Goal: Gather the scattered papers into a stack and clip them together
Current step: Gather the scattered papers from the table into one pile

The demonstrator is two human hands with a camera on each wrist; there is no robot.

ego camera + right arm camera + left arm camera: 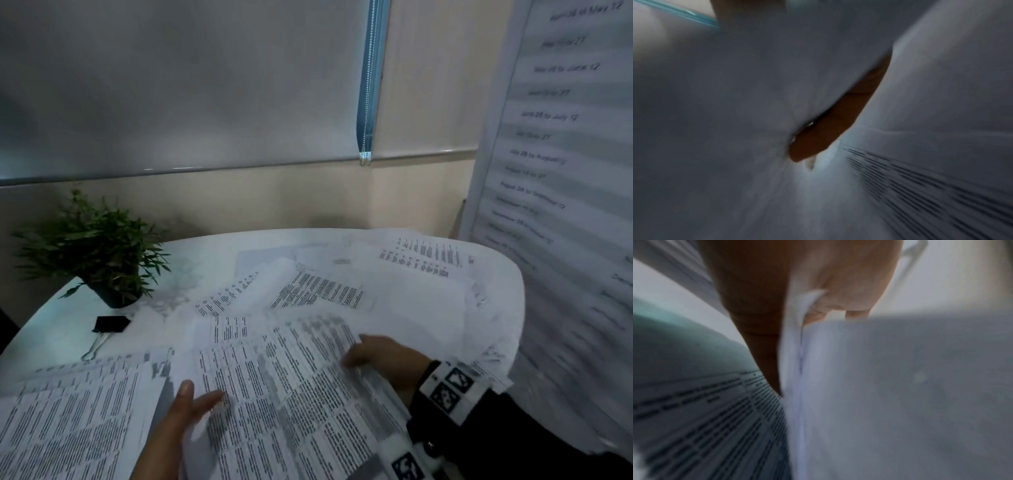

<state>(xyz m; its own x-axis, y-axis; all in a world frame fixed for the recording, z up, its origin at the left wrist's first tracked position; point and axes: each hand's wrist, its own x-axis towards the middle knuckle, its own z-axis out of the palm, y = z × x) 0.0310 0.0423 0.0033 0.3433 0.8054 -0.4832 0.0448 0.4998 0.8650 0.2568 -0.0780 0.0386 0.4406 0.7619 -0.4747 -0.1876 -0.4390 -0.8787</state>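
Printed papers (322, 291) lie scattered over a round white table (212, 250). Both hands hold a bundle of printed sheets (291, 387) just above the near side of the table. My left hand (191, 401) pinches its left edge, thumb on top; the left wrist view shows the sheets (900, 386) wedged between thumb and palm. My right hand (376, 353) grips the right edge with curled fingers. In the blurred right wrist view one finger (828, 126) lies between sheets (735, 113). A black binder clip (110, 323) lies on the table at the left, apart from both hands.
A small potted plant (99, 246) stands at the table's far left, just behind the clip. Another pile of printed sheets (68, 411) lies at the near left. A large printed chart (565, 171) hangs at the right, close to the table's edge.
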